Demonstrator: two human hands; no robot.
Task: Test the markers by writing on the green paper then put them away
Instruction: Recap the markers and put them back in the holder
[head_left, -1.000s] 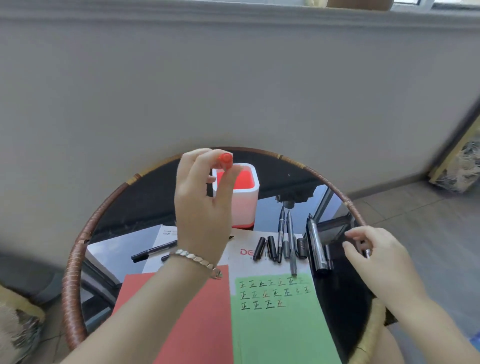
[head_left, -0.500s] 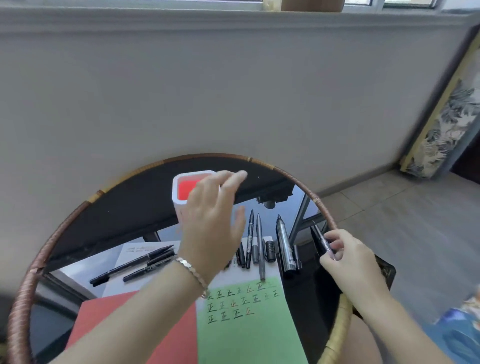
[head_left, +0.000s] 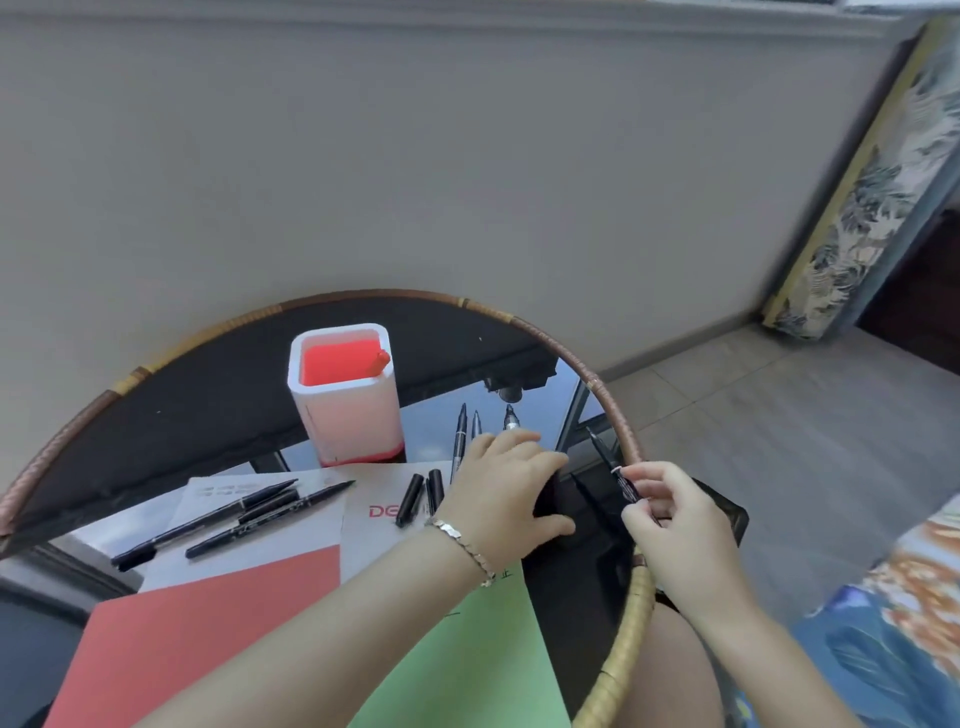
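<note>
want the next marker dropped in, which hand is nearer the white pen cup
Left. The left hand sits just right of the white pen cup, toward the person; the right hand, pinching a black marker, is farther right by the table rim.

My left wrist carries one silver-toned link bracelet (head_left: 462, 545), seated directly behind my left hand (head_left: 501, 493); both forearms are uncovered.

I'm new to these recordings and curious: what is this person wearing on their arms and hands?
Very little. No gloves, and no sleeves show in the picture. The left hand has a thin, silvery chain-link bracelet at the wrist. The right hand shows no ring, watch or band that I can see.
</note>
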